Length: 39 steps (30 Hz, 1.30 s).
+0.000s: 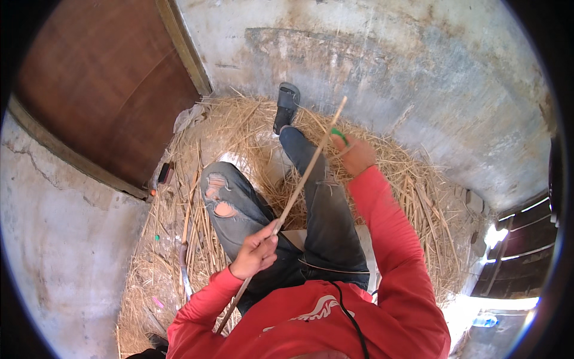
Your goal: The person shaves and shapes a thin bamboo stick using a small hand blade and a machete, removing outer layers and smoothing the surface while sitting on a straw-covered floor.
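Observation:
A long, thin pale stick (305, 176), like a bamboo strip, slants across my lap, its lower end by my red sleeve and its tip near the far wall. My left hand (257, 254) grips it at about the middle, thumb and fingers closed round it. Beyond my knees, to the right of the stick's upper part, is my right hand (359, 155), fingers closed. A small green thing (340, 135) shows at its fingertips; its kind is unclear. A thin pale strand lies across my lap.
Straw and cut strips (412, 185) cover the floor. To the left lies a blade with a wooden handle (183, 256), and a small dark object (165, 173) is near the brown door (107, 90). Grey walls (382, 66) stand close. A plastic bottle (485, 321) is at lower right.

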Each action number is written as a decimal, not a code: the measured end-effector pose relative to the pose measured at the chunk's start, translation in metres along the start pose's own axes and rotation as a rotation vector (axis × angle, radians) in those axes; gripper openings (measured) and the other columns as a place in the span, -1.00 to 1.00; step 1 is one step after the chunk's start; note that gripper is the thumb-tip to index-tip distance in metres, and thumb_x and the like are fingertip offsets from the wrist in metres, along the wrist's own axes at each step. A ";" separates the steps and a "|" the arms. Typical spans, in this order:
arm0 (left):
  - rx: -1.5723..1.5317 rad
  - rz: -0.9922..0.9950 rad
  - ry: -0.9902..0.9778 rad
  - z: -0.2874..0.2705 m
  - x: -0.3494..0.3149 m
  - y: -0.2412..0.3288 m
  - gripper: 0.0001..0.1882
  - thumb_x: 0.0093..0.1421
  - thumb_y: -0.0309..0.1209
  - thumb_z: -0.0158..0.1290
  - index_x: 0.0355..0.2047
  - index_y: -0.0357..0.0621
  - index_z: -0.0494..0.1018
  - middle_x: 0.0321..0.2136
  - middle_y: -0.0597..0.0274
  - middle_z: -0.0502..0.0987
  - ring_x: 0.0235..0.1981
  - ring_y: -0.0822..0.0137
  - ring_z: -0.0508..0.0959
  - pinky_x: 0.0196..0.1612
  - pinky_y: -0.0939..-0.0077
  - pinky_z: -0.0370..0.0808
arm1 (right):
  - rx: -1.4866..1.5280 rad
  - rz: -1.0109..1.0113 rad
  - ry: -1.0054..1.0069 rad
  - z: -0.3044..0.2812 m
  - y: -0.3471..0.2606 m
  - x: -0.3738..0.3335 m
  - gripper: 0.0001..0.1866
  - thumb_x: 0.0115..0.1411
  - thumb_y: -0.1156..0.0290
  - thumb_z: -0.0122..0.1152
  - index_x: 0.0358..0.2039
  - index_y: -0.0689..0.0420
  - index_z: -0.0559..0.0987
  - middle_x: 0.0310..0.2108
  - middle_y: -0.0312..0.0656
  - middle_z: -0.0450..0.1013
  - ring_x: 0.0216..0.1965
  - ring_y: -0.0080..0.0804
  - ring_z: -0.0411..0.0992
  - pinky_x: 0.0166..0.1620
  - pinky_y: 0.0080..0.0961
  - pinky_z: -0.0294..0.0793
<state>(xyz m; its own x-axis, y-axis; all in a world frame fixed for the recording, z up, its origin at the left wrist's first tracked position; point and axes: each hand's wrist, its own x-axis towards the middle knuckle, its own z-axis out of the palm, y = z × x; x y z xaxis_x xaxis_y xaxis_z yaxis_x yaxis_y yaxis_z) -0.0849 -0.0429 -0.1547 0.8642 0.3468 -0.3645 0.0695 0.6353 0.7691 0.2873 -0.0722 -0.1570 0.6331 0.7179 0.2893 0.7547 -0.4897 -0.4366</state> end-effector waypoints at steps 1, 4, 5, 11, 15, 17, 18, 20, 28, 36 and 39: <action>0.029 -0.026 -0.013 -0.006 -0.008 -0.004 -0.49 0.51 -0.42 -0.16 0.43 0.10 0.17 -0.63 0.53 0.03 -0.72 0.62 0.02 -0.67 0.67 0.02 | -0.089 0.002 0.026 0.001 0.019 0.008 -0.54 0.41 -0.01 -0.01 -0.15 0.09 0.69 -0.48 0.01 0.59 -0.48 0.04 0.55 -0.37 -0.04 0.50; 0.223 -0.026 -0.102 -0.023 -0.057 -0.034 -0.49 0.50 -0.44 -0.16 0.43 0.03 0.17 -0.62 0.55 0.03 -0.70 0.63 0.01 -0.64 0.67 0.05 | -0.015 0.475 0.209 -0.028 0.216 0.069 -0.30 0.37 -0.21 -0.10 -0.27 0.25 0.67 -0.34 0.20 0.58 -0.26 0.18 0.55 -0.13 0.04 0.48; 0.106 -0.110 -0.081 -0.026 -0.068 -0.032 -0.49 0.50 -0.44 -0.15 0.43 0.02 0.17 -0.63 0.54 0.04 -0.70 0.63 0.02 -0.64 0.68 0.05 | 0.025 0.576 0.304 -0.064 0.282 0.069 -0.22 0.36 -0.28 -0.14 -0.31 0.30 0.66 -0.30 0.26 0.57 -0.19 0.23 0.54 -0.05 0.06 0.47; -0.044 -0.038 -0.004 -0.015 -0.046 -0.007 -0.47 0.50 -0.39 -0.14 0.43 -0.06 0.13 -0.64 0.50 0.05 -0.71 0.61 0.03 -0.65 0.69 0.06 | 0.104 0.499 0.276 -0.105 0.295 0.039 -0.16 0.33 -0.35 -0.10 -0.47 0.32 0.59 -0.53 0.08 0.50 -0.43 -0.05 0.46 -0.22 -0.16 0.41; -0.003 0.052 -0.056 0.001 -0.016 0.011 -0.47 0.51 -0.34 -0.15 0.44 -0.08 0.10 -0.64 0.48 0.06 -0.72 0.61 0.03 -0.66 0.70 0.07 | 0.268 0.426 0.158 -0.098 0.231 0.007 -0.20 0.33 -0.32 -0.03 -0.46 0.32 0.57 -0.59 -0.10 0.42 -0.46 -0.29 0.38 -0.25 -0.28 0.40; 0.037 0.067 -0.079 0.013 -0.010 0.018 -0.47 0.51 -0.34 -0.16 0.44 -0.07 0.09 -0.64 0.47 0.07 -0.73 0.60 0.03 -0.67 0.70 0.07 | 0.331 0.327 0.155 -0.088 0.199 -0.018 -0.25 0.35 -0.27 -0.01 -0.33 0.31 0.63 -0.59 -0.16 0.41 -0.48 -0.32 0.36 -0.26 -0.27 0.40; 0.060 0.067 -0.090 0.017 -0.008 0.022 -0.47 0.51 -0.34 -0.16 0.44 -0.07 0.09 -0.64 0.47 0.07 -0.74 0.60 0.03 -0.67 0.70 0.08 | 0.367 0.262 0.178 -0.083 0.181 -0.033 -0.28 0.37 -0.24 0.00 -0.23 0.31 0.66 -0.58 -0.17 0.41 -0.48 -0.32 0.35 -0.27 -0.25 0.39; 0.091 0.072 -0.098 0.022 -0.005 0.026 -0.46 0.51 -0.33 -0.16 0.44 -0.07 0.09 -0.64 0.46 0.08 -0.74 0.60 0.03 -0.68 0.69 0.07 | 0.412 0.186 0.108 -0.079 0.147 -0.059 -0.34 0.39 -0.17 0.03 -0.05 0.27 0.65 -0.56 -0.17 0.43 -0.49 -0.35 0.33 -0.29 -0.26 0.39; 0.140 0.004 -0.176 0.044 0.026 0.025 -0.48 0.52 -0.37 -0.20 0.45 -0.03 0.08 -0.62 0.48 0.06 -0.71 0.61 0.01 -0.65 0.70 0.05 | 0.343 -0.204 -0.108 -0.085 -0.011 -0.124 -0.50 0.33 -0.12 0.12 -0.42 0.10 0.60 -0.66 0.03 0.45 -0.61 0.09 0.46 -0.50 -0.08 0.43; 0.030 -0.020 -0.061 0.041 0.023 0.005 -0.51 0.52 -0.37 -0.20 0.43 0.07 0.14 -0.64 0.51 0.06 -0.76 0.62 -0.01 -0.72 0.69 0.03 | 0.177 -0.359 -0.187 -0.028 -0.022 -0.117 -0.43 0.33 -0.17 0.07 -0.48 0.11 0.58 -0.66 0.03 0.46 -0.59 0.13 0.49 -0.49 -0.01 0.43; 0.036 -0.055 0.012 0.031 0.002 -0.005 -0.50 0.51 -0.39 -0.18 0.43 0.10 0.15 -0.64 0.51 0.05 -0.76 0.63 -0.02 -0.72 0.69 0.04 | 0.271 -0.049 -0.177 -0.035 -0.015 -0.075 -0.34 0.35 -0.23 -0.02 -0.43 0.18 0.60 -0.62 0.08 0.49 -0.54 0.14 0.50 -0.40 0.01 0.46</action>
<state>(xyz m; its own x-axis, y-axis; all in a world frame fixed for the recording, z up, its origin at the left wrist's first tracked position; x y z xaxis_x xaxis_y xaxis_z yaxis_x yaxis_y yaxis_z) -0.0681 -0.0671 -0.1434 0.8524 0.3207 -0.4129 0.1346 0.6286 0.7660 0.2349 -0.1356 -0.1427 0.5394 0.8239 0.1738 0.6956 -0.3198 -0.6433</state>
